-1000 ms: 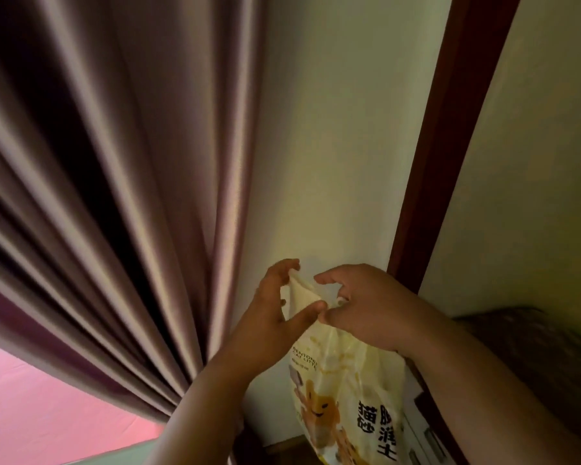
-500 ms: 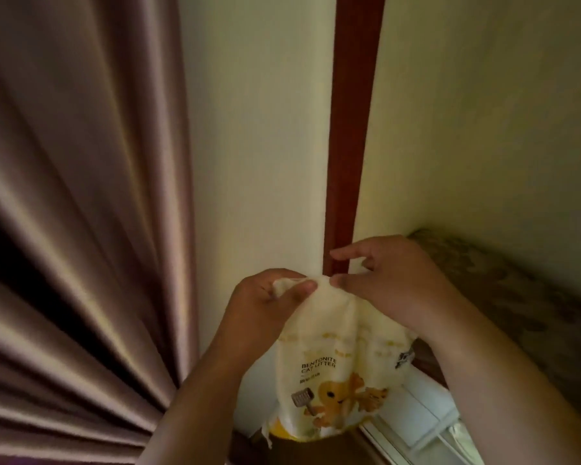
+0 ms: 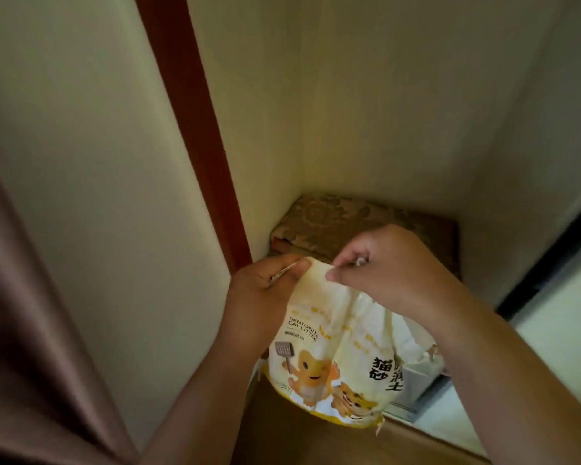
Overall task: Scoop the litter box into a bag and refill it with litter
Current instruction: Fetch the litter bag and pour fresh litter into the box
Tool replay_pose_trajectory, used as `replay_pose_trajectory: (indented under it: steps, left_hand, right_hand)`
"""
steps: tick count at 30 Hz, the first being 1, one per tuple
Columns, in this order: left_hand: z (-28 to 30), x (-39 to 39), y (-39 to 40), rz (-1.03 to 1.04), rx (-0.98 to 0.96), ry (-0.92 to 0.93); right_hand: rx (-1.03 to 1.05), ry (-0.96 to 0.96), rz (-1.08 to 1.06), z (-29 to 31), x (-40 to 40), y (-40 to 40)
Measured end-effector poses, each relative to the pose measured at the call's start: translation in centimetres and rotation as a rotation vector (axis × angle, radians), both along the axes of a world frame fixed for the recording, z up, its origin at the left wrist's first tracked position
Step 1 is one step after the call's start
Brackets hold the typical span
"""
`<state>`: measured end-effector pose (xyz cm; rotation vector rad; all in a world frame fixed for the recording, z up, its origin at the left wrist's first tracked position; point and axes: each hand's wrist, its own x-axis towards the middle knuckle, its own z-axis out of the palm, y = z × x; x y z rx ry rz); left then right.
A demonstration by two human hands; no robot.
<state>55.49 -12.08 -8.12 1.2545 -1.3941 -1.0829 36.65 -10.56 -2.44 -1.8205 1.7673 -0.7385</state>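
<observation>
Wall corner point(image 3: 366, 112); hands point(image 3: 319, 273) pinch litter bag point(image 3: 332, 347).

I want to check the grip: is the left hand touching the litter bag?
Touching. The head view shows the left hand pinching the top edge of the litter bag.

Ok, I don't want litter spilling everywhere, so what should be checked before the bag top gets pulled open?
1. Left hand pinches the litter bag top: ok.
2. Right hand pinches the top too: ok.
3. Bag upright, mouth upward: ok.
4. Bag bottom supported by something: cannot tell.
5. Litter box in view to pour into: not ok.
6. Top already torn open: cannot tell.
</observation>
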Motion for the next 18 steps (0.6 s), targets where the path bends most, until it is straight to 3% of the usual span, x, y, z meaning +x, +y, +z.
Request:
replay_pose_trajectory:
  steps: [8,18]
  left_hand:
    - [-0.3,-9.2,0.9,-0.214,-0.011,-0.022]
    - [-1.1,-19.0,1.1,-0.341,-0.040,-0.073]
  right_hand:
    - [-0.016,0.073,-0.173,-0.3,-8.8,3.8]
    - [0.013,0.101,-0.306,-0.8,-17.6,6.6]
